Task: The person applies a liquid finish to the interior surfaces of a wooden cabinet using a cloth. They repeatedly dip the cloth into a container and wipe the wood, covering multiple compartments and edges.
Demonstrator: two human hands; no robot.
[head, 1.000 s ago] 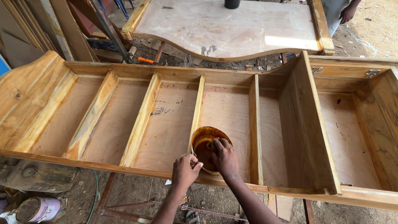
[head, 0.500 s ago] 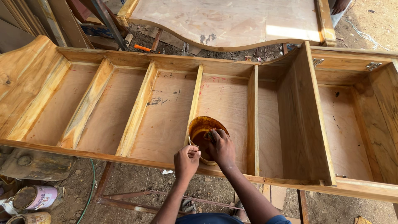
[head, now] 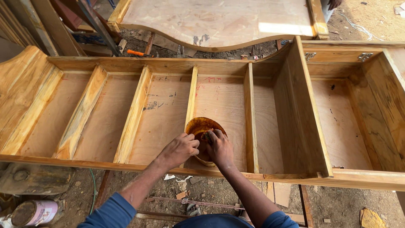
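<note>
An orange-brown bowl (head: 201,126), smeared inside with a glossy amber liquid, sits in a compartment of a long wooden frame (head: 139,166) with several dividers. My left hand (head: 179,148) rests on the bowl's near-left rim, fingers curled around it. My right hand (head: 219,147) is inside the bowl, fingers closed on a small dark wad, possibly a rag, mostly hidden by the fingers. Both forearms reach in over the frame's near rail.
A curved plywood panel (head: 219,21) lies beyond the frame. A tall divider (head: 306,109) separates a wider section at right with metal hinges (head: 365,55). A pink-labelled tin (head: 33,212) stands on the dirt at lower left. An orange-handled tool (head: 136,52) lies behind the frame.
My view has shifted closer and slightly down. My left hand has moved up from the frame's rail onto the bowl's rim. My right hand stays in the bowl.
</note>
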